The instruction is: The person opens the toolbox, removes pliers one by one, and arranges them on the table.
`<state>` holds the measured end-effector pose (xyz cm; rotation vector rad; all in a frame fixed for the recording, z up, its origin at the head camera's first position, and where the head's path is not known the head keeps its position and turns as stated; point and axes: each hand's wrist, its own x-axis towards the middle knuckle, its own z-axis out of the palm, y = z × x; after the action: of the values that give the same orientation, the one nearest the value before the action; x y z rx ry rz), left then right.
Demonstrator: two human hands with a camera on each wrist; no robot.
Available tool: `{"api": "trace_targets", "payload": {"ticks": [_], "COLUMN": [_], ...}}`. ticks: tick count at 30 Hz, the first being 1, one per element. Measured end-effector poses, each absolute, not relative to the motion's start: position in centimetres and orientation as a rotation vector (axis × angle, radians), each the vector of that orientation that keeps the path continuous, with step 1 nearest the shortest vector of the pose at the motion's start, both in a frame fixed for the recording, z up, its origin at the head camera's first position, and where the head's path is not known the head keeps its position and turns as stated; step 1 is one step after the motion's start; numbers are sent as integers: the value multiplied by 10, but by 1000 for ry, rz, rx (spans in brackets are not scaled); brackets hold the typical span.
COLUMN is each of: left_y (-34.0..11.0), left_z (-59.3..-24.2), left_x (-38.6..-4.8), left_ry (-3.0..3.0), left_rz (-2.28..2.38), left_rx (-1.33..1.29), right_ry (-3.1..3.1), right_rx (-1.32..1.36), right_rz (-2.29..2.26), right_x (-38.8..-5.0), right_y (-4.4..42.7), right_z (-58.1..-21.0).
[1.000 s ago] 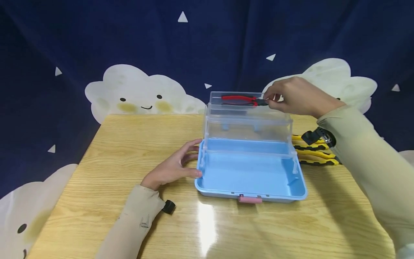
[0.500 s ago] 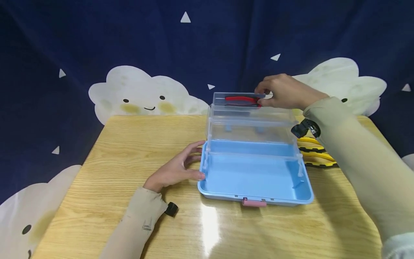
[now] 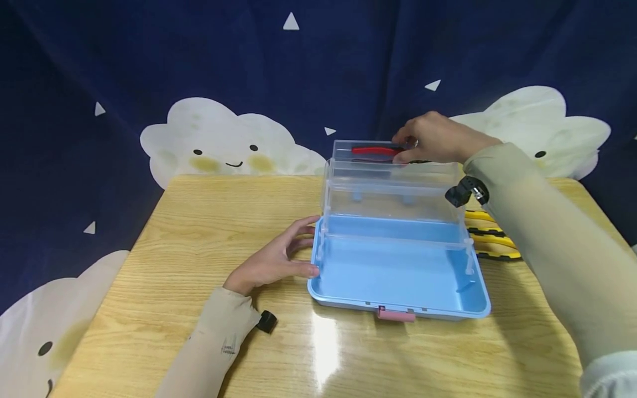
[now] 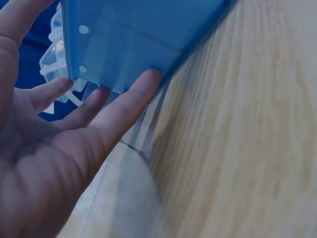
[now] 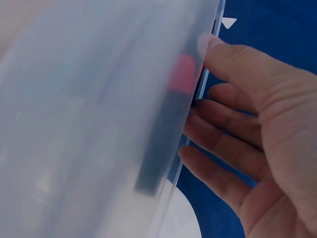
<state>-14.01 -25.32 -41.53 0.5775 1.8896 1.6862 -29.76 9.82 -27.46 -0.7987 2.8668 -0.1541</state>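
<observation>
In the head view a light-blue toolbox (image 3: 393,276) stands open on the table, its clear tiered trays (image 3: 393,199) raised at the back. Red-handled pliers (image 3: 374,150) lie in the top tray, their dark end partly covered by my right hand (image 3: 438,137). Thumb and fingers reach over the tray's rim at the pliers; whether they pinch them is hidden. Through the frosted plastic in the right wrist view, a dark block (image 5: 161,144) with a red part shows. My left hand (image 3: 273,262) rests on the box's left side, thumb at the rim, fingers extended against the blue wall (image 4: 138,34).
Yellow-and-black handles (image 3: 492,240) of tools lie right of the box, partly behind my right sleeve. A pink latch (image 3: 395,315) sits on the box's front edge. The wooden table (image 3: 224,221) ends at a dark-blue curtain (image 3: 239,55) with cloud prints.
My right hand has shifted left along the pliers, from their tip toward the handles. The pliers keep their place in the tray. The left hand stays at the box; the view has shifted slightly.
</observation>
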Motion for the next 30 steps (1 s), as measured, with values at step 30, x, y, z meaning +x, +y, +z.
{"api": "trace_targets", "payload": {"ticks": [30], "left_y": [-252], "left_z": [-410], "left_x": [-137], "left_ry": [1891], "left_rz": [1667], "left_rx": [581], "right_ry": [2735], "right_rx": [-713], "right_rz": [-122], "right_x": [-303], "right_y": [100], "right_z": [-264]}}
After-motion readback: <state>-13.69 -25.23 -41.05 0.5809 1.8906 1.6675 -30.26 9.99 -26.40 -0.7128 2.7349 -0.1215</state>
